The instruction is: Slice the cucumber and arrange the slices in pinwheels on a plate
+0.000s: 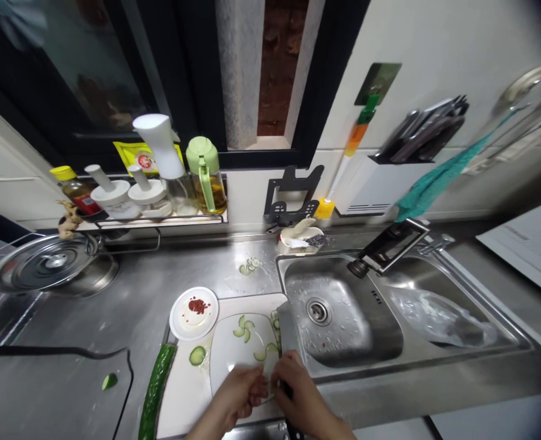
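A square white plate lies on the cutting board, with thin cucumber slices fanned out on it and more pieces near its right side. Over the plate's front edge my left hand is closed, fingertips pinched together; what they hold is too small to make out. My right hand meets it, its fingers curled and their contents hidden. Beneath the right hand shows a black knife handle; the wide grey blade lies along the board's right edge. A long cucumber lies at the board's left edge.
A round white plate with red bits overlaps the board's far left corner, near a cucumber slice. The sink is to the right. A lidded pot and a seasoning rack stand behind at left.
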Demonstrator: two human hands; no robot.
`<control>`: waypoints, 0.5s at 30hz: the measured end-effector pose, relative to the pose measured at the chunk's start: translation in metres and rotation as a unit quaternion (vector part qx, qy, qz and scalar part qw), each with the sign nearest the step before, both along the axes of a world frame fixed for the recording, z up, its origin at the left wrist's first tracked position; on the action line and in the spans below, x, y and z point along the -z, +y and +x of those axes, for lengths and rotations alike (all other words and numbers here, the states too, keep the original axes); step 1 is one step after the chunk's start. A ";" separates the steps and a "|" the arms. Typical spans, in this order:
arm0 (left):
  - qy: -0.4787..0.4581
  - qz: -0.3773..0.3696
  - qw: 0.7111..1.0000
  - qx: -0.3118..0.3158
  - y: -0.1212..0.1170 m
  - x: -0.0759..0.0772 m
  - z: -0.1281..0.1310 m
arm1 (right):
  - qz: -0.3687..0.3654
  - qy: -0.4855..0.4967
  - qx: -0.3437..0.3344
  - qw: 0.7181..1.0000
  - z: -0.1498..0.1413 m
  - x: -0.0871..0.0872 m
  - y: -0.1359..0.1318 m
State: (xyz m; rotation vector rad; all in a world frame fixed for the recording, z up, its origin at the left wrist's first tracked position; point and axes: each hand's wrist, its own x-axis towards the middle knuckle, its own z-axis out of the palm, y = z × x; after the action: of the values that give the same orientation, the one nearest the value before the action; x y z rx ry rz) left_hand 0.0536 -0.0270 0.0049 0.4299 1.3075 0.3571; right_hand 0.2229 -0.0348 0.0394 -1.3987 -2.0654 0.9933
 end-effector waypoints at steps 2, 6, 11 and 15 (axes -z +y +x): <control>-0.037 -0.013 0.999 -0.015 0.002 0.002 -0.001 | -0.005 0.004 0.002 1.000 -0.002 -0.001 -0.002; -0.029 0.016 0.999 -0.033 0.009 0.008 -0.006 | -0.042 0.005 0.037 0.998 -0.004 0.007 -0.004; 0.060 0.118 0.991 0.012 0.026 0.012 -0.007 | -0.096 -0.008 0.154 0.983 -0.007 0.028 -0.003; 0.145 0.223 0.961 0.073 0.042 0.010 -0.005 | -0.091 -0.024 0.195 0.976 -0.011 0.039 0.002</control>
State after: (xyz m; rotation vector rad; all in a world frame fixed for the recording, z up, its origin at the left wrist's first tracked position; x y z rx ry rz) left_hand 0.0484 0.0148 -0.0051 0.9846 1.4690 0.4800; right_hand 0.2122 -0.0329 0.0003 -1.8472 -1.6686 1.0013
